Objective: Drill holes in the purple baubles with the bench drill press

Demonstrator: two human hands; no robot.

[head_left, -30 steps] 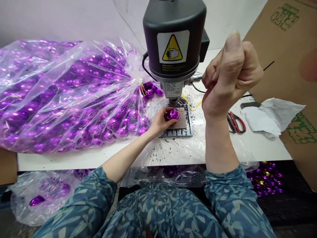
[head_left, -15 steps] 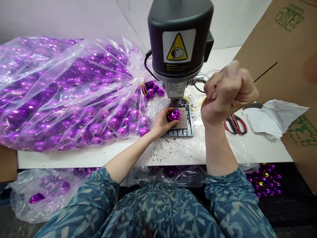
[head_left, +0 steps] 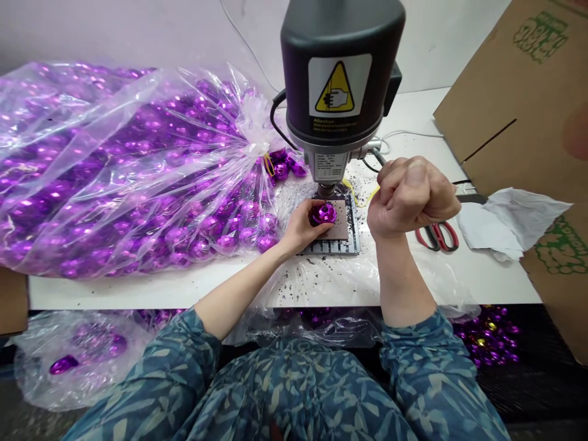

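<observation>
My left hand (head_left: 304,228) pinches a shiny purple bauble (head_left: 326,213) between thumb and fingers. It sits on a square board (head_left: 340,224) over the slotted metal base (head_left: 335,247) of a small bench drill press (head_left: 342,79). Right above the bauble is the chuck (head_left: 326,189); whether a bit touches it I cannot make out. Off to the right, my right hand (head_left: 411,196) is wrapped in a fist round the press's lever (head_left: 378,157), whose grip is hidden by the fingers.
A big clear bag of purple baubles (head_left: 138,177) fills the left of the table. Red-handled scissors (head_left: 437,237) and crumpled white paper (head_left: 498,223) lie at right, beside a cardboard box (head_left: 519,92). Dark shavings (head_left: 294,278) litter the plastic at the front.
My right hand has come down and slightly left with the lever. My left hand keeps the bauble on the board. The view has shifted slightly.
</observation>
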